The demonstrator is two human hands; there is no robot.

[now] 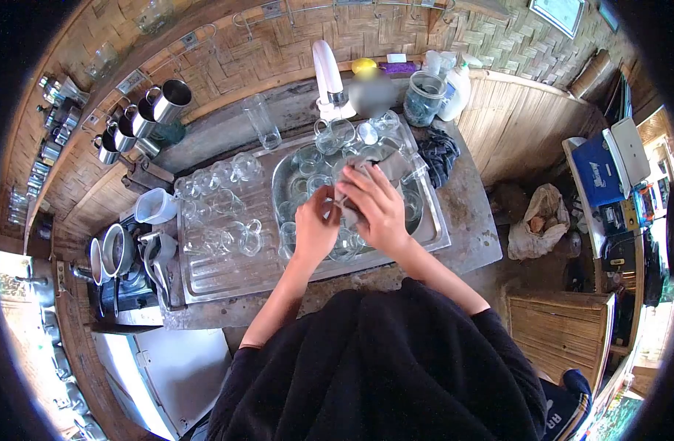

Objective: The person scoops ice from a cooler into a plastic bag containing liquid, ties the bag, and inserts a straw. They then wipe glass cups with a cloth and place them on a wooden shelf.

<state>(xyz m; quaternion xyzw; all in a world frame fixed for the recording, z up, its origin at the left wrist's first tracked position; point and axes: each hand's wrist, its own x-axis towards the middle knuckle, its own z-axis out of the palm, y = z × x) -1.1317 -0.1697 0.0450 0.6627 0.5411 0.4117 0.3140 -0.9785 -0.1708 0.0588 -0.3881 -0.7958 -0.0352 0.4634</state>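
Both hands are together above a metal sink basin (280,184) full of clear glass mugs. My right hand (381,213) is closed over a grey cloth (388,169), which shows beyond the fingers and below the palm. Close beside it, my left hand (316,226) has its fingers curled in a pinch against the cloth's left side. What it grips is mostly hidden; it may be a small glass piece. Glass mugs (342,132) stand at the basin's back edge, under the white faucet (327,73).
Several glass mugs (241,239) sit on the drainboard (205,283) at left, near a tall glass (262,123). Metal mugs (171,101) hang by the shelf. A large jar (424,99), a white bottle (458,92) and a black plastic bag (440,158) are at right.
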